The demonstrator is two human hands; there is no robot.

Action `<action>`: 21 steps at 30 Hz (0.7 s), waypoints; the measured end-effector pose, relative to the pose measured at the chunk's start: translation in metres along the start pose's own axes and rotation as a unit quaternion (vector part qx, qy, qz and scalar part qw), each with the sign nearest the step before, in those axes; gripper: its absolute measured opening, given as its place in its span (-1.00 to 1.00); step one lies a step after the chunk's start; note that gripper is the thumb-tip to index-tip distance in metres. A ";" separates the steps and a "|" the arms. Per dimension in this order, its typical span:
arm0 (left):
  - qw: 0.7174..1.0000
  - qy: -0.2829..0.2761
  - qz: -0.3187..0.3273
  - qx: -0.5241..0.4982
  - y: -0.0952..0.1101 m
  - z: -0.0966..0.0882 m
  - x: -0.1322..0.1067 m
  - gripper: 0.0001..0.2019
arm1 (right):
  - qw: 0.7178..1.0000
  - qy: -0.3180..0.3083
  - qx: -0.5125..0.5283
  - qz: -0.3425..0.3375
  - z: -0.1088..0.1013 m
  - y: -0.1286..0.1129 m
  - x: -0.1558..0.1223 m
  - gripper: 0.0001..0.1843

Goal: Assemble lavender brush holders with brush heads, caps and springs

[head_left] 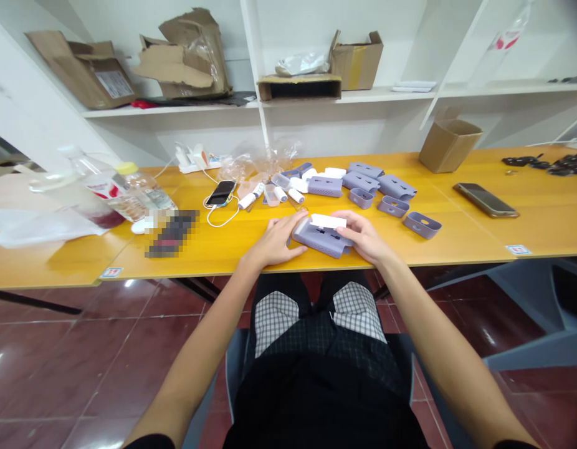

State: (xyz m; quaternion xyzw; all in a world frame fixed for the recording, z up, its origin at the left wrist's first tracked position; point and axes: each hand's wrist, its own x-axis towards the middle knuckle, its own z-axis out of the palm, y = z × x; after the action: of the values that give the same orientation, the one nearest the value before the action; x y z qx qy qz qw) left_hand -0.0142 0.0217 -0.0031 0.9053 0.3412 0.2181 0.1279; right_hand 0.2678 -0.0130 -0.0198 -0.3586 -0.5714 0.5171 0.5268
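A purple plastic case lies on the yellow table near its front edge. A white rectangular piece rests on top of it. My left hand grips the case's left end, fingers curled around it. My right hand holds the right end, with its fingertips on the white piece. Just beyond lie several more purple cases and white cylinders.
A phone on a white cable lies to the left, another phone to the right. Plastic bottles stand far left. A small cardboard box sits at the back right. Shelves with torn boxes run behind.
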 end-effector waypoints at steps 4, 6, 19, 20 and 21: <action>1.000 0.003 -0.002 -0.010 0.004 0.001 0.002 -0.15 | 0.999 -0.022 -0.038 -0.003 0.000 0.000 0.000 -0.53; 1.000 0.010 -0.007 -0.005 0.004 0.001 0.003 -0.17 | 0.998 -0.016 -0.052 -0.007 0.000 0.000 0.001 -0.53; 0.993 -0.028 -0.062 -0.094 -0.019 -0.026 -0.008 -0.02 | 1.000 0.009 -0.018 0.000 -0.006 0.006 0.003 -0.56; 0.992 -0.038 -0.069 -0.102 -0.025 -0.030 -0.010 -0.05 | 1.000 0.009 -0.016 0.000 -0.006 0.006 0.003 -0.55; 0.990 -0.039 -0.077 -0.107 -0.030 -0.033 -0.012 -0.07 | 1.000 0.010 -0.015 -0.002 -0.006 0.006 0.003 -0.55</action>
State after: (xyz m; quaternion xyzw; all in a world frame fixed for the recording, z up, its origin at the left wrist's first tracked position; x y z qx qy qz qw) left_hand -0.0549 0.0390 0.0102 0.8652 0.3793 0.2075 0.2542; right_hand 0.2725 -0.0079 -0.0255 -0.3707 -0.5745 0.5042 0.5276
